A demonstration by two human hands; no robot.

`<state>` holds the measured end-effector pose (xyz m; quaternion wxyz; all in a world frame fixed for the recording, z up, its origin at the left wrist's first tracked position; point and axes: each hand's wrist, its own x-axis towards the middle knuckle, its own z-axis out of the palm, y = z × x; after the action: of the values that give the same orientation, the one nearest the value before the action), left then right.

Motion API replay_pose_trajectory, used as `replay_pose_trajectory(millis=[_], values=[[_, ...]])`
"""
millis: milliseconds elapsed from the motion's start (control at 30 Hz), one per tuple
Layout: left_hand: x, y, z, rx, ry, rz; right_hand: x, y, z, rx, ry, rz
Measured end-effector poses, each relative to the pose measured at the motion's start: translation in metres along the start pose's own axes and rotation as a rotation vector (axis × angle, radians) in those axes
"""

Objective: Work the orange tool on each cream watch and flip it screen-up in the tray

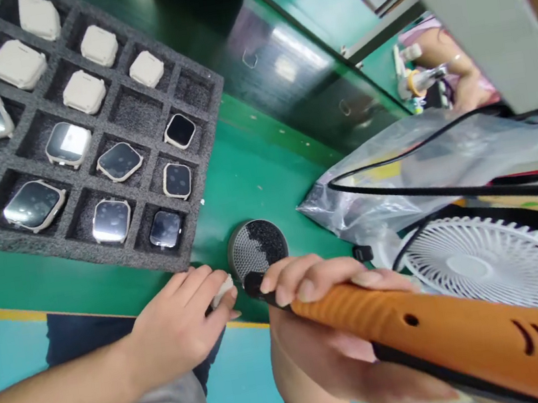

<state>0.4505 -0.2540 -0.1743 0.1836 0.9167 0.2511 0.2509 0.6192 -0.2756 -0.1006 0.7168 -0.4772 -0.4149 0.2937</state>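
Note:
My right hand (318, 329) is wrapped round an orange electric screwdriver (451, 336) whose black tip points left, just below a round screw dish (257, 248). Beside that tip, my left hand (186, 321) pinches a small white watch case (222, 290) between its fingertips. Both hands hover at the near edge of the green bench (253, 163). Just above the left hand lies a grey foam tray (133, 107) with watch bodies in its pockets, some screen up, some white back up.
A white desk fan (495, 262) lies at the right, with a clear plastic bag (395, 169) and black cables (429, 191) behind it. Another person's arm (456, 66) is at work at the far right. Several tray pockets are bare.

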Motion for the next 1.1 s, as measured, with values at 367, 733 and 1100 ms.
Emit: replay_pose_trajectory(millis=[367,733,1100], values=[[-0.001,0.002,-0.005,0.068,-0.025,-0.001,0.023,0.017,-0.009,0.024,0.158,-0.081],[-0.003,0.001,-0.003,-0.01,0.012,0.019,0.019,0.019,-0.018,-0.003,0.075,-0.052],[-0.003,-0.001,-0.003,-0.006,0.013,0.049,0.015,0.017,-0.013,0.044,0.099,-0.027]])
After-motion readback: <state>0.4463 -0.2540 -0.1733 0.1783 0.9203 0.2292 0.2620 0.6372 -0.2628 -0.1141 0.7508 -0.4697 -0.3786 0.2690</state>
